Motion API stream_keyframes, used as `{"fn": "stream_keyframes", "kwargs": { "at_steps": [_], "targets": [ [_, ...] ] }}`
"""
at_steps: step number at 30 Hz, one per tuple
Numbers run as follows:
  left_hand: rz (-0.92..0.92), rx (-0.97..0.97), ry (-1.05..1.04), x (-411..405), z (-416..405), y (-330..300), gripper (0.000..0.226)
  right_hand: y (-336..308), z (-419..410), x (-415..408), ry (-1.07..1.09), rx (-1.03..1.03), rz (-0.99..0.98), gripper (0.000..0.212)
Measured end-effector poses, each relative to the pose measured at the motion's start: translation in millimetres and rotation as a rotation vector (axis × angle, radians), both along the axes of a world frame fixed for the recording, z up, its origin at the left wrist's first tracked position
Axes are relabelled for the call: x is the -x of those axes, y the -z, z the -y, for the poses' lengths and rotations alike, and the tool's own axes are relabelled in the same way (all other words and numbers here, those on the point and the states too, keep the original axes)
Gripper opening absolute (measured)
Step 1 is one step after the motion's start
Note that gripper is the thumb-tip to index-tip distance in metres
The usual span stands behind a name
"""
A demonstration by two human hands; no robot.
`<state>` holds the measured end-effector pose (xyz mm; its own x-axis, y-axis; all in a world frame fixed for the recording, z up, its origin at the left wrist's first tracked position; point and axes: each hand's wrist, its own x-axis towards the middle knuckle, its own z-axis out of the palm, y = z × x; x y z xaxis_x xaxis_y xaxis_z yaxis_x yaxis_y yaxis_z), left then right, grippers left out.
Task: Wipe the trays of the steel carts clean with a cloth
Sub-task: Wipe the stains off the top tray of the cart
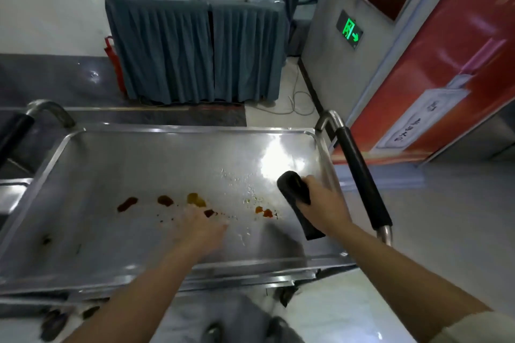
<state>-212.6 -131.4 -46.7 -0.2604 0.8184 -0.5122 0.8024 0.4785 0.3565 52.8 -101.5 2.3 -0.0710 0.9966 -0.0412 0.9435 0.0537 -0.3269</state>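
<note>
Right hand [324,205] fingers clenched around dark cloth [299,200] near tray [83,175] right edge; left hand [203,224] flat, fingers blurred, among brown stains [164,200].

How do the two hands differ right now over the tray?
The right hand is closed on a dark cloth near the tray's right rim; the left hand holds nothing. The left lies flat among the brown stains, mid-tray. Both are bare and over the tray.
</note>
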Motion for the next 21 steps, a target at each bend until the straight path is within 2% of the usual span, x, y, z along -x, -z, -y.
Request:
{"fn": "stream_keyframes", "kwargs": {
  "at_steps": [1, 4, 7, 10, 13, 15, 21],
  "targets": [
    [-0.052, 0.102, 0.022, 0.8, 7.2, 10.1, 0.095, 11.6, 4.3, 0.2, 0.034, 0.012, 0.047, 0.022],
    [-0.13, 0.286, 0.023, 4.3, 23.8, 39.4, 0.11, 49.6, 19.9, 6.5, 0.076, 0.123, 0.083, 0.027],
    [-0.163, 0.339, 0.019, 5.4, 31.0, 62.4, 0.12, 89.6, 41.1, 18.5, -0.104, 0.287, 0.182, 0.055],
    [-0.176, 0.348, 0.009, 2.3, 30.5, 75.3, 0.13, 109.1, 67.1, 31.1, -0.212, 0.227, 0.185, 0.069],
    [-0.167, 0.388, -0.015, -1.5, 27.0, 80.4, 0.145, 120.8, 86.4, 27.8, -0.334, 0.144, 0.28, 0.088],
    [-0.173, 0.411, -0.019, -2.8, 25.5, 80.1, 0.15, 124.0, 95.6, 17.5, -0.348, 0.139, 0.295, 0.088],
    [-0.171, 0.466, -0.024, -4.1, 21.7, 74.0, 0.153, 128.2, 73.7, -21.4, -0.313, 0.21, 0.245, 0.069]
  ]
}}
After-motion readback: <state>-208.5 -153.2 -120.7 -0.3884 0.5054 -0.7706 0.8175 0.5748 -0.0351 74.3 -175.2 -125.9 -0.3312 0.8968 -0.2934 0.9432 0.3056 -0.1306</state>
